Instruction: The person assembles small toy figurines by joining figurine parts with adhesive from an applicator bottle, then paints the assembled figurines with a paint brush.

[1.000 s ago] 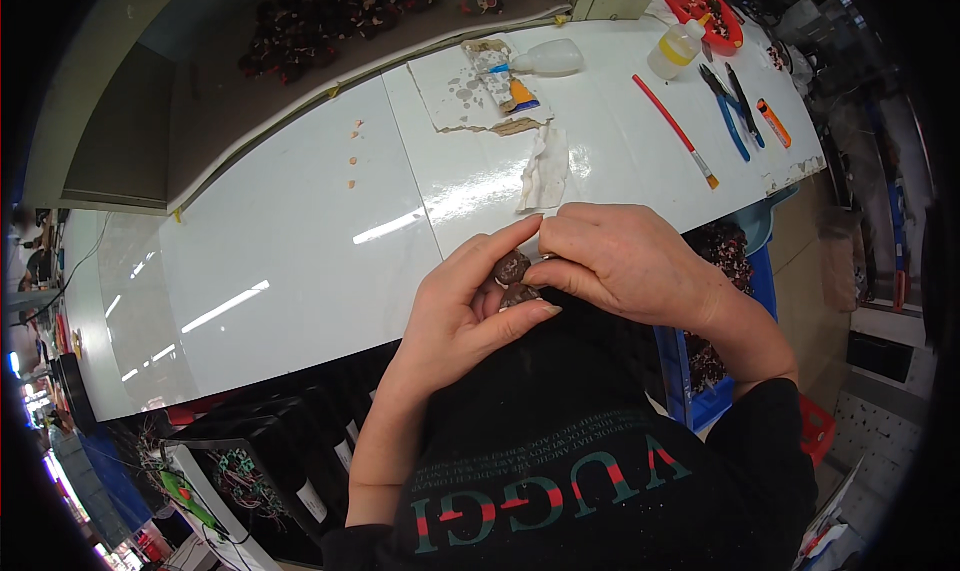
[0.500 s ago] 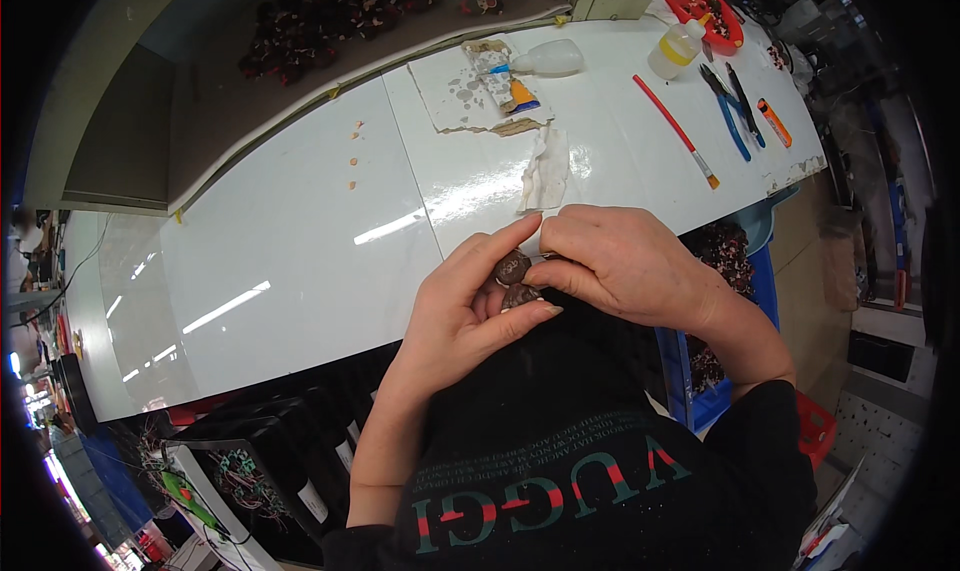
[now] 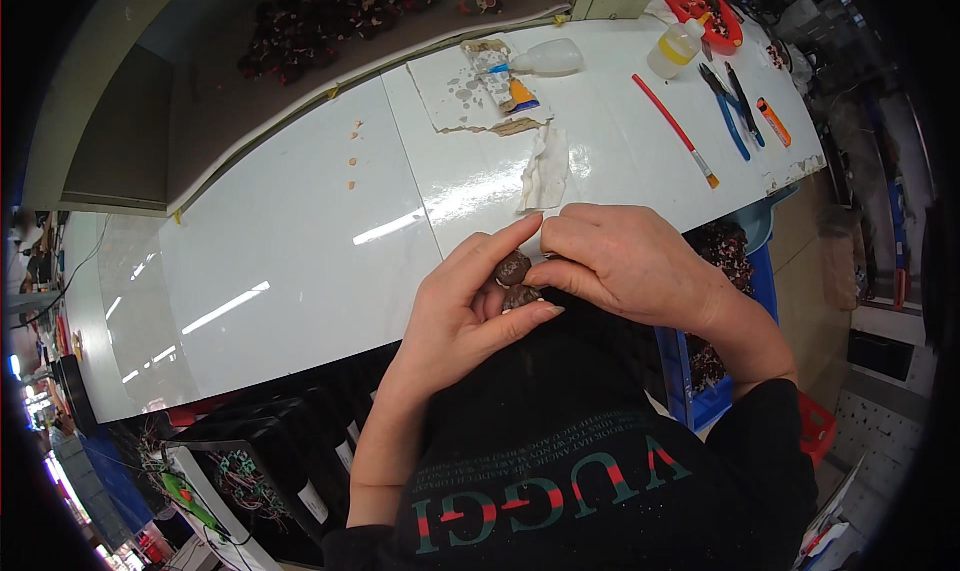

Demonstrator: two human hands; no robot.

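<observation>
Close to my body, my left hand (image 3: 465,306) curls around two small dark brown rounded pieces (image 3: 513,268), which look like parts of a small figurine. One piece sits above the other, and whether they are joined I cannot tell. My right hand (image 3: 625,266) comes in from the right, its thumb and forefinger pinched together against the pieces. Whatever lies between those fingertips is hidden. Just beyond my hands a crumpled white paper (image 3: 546,171) rests on the white table (image 3: 300,231).
Right of the paper lie a red-handled brush (image 3: 676,131), blue-handled pliers (image 3: 732,116) and an orange stick-like item (image 3: 774,123). Farther back are a squeeze bottle (image 3: 676,49), a clear bottle (image 3: 550,58) and a red tray (image 3: 735,33). Dark figurines (image 3: 330,21) fill a shelf; a blue crate (image 3: 766,301) stands below right.
</observation>
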